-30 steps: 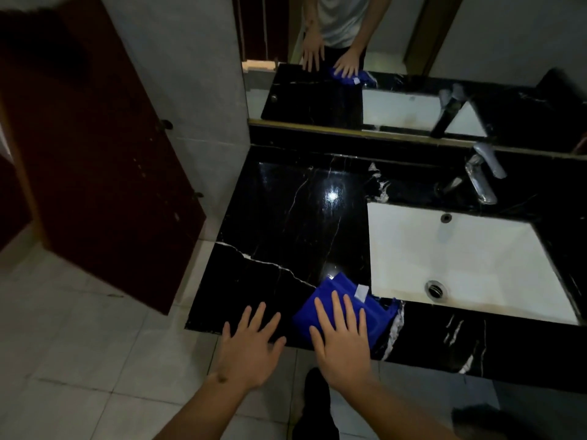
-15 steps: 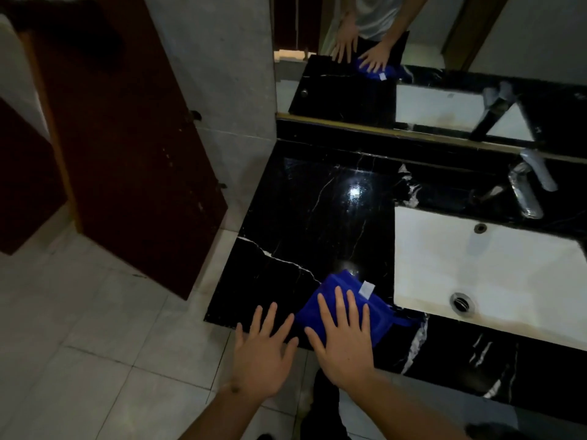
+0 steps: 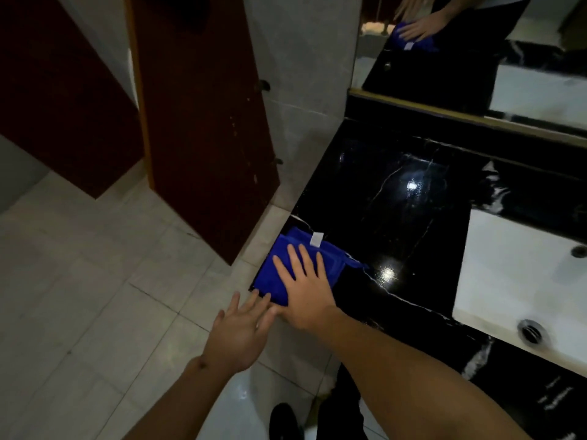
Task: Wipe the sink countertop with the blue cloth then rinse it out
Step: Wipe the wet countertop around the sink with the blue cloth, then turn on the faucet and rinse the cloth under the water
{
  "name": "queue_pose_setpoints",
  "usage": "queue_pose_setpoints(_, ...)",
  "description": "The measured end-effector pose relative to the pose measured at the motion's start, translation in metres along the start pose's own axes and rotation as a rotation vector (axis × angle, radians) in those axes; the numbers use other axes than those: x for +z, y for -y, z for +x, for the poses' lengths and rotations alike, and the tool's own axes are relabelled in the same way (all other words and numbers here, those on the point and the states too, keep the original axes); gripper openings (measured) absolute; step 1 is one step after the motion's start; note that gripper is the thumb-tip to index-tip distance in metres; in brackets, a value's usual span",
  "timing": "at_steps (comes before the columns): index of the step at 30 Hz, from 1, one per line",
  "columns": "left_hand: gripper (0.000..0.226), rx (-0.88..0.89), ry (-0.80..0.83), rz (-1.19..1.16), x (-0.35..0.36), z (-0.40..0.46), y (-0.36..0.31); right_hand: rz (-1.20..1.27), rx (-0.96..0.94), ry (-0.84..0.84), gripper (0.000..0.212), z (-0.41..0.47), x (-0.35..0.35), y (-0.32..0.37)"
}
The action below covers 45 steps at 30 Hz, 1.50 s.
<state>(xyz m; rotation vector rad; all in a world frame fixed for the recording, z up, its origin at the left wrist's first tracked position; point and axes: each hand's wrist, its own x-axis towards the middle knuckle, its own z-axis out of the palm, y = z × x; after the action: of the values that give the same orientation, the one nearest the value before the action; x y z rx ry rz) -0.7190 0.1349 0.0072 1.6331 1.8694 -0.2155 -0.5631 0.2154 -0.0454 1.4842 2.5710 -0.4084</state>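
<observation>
The blue cloth (image 3: 286, 262), folded and with a white tag, lies at the front left corner of the black marble countertop (image 3: 397, 201). My right hand (image 3: 305, 290) presses flat on the cloth with its fingers spread. Just off the counter's corner is my left hand (image 3: 241, 331), held open, fingertips at the counter edge beside the cloth. To the right, the white sink basin (image 3: 524, 274) is set into the counter, and its drain (image 3: 532, 333) shows near the front. The tap is out of view.
A dark red stall door (image 3: 203, 122) stands to the left of the counter, against a grey tiled wall. A mirror (image 3: 476, 58) runs behind the counter and reflects my hands and the cloth. Pale floor tiles (image 3: 95, 296) lie below, with my shoe (image 3: 282, 420) on them.
My right hand has slid the cloth left along the counter's front to the left corner. My view has swung left, so the tap has left the frame. The left hand stayed open.
</observation>
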Motion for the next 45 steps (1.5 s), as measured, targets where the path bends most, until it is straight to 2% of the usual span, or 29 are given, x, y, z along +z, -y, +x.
queue_pose_setpoints(4, 0.075, 0.033, 0.02, 0.034, 0.003, -0.01, -0.01, 0.031, -0.012, 0.006, 0.095, -0.037, 0.006, -0.016)
queue_pose_setpoints(6, 0.091, 0.097, 0.039, 0.211, 0.007, -0.017, -0.022, 0.033, 0.051, 0.003, 0.097, -0.072, 0.01, -0.029)
queue_pose_setpoints(8, 0.098, 0.203, 0.081, 0.371, 0.016, -0.026, -0.045, 0.023, 0.148, 0.019, 0.103, -0.121, 0.016, -0.046)
queue_pose_setpoints(13, 0.069, 0.481, 0.16, 0.483, 0.053, -0.048, -0.118, 0.042, 0.424, 0.079, 0.11, -0.253, 0.028, -0.092)
queue_pose_setpoints(17, 0.066, 0.588, 0.16, 0.438, 0.076, -0.057, -0.158, 0.113, 0.512, 0.108, 0.098, -0.315, 0.028, -0.125)
queue_pose_setpoints(22, 0.066, 0.683, 0.081, 0.431, 0.107, -0.062, -0.212, 0.193, 0.461, 0.006, 0.072, -0.349, 0.032, -0.17)
queue_pose_setpoints(26, 0.062, 0.718, 0.063, 0.432, 0.149, -0.064, -0.29, 0.164, 0.375, -0.025, 0.066, -0.384, 0.041, -0.225)
queue_pose_setpoints(30, 0.065, 0.643, 0.023, 0.474, 0.194, -0.059, -0.344, 0.158, 0.235, 0.017, 0.064, -0.408, 0.04, -0.293)
queue_pose_setpoints(32, 0.068, 0.594, -0.024, 0.461, 0.2, -0.057, -0.356, 0.144, 0.188, 0.037, 0.063, -0.416, 0.039, -0.323)
queue_pose_setpoints(35, 0.071, 0.533, 0.01, 0.492, 0.199, -0.054, -0.357, 0.142, 0.14, 0.051, 0.065, -0.428, 0.04, -0.347)
queue_pose_setpoints(45, 0.063, 0.618, 0.034, 0.67, 0.186, -0.038, -0.353, 0.115, 0.034, 0.016, 0.063, -0.456, 0.059, -0.352)
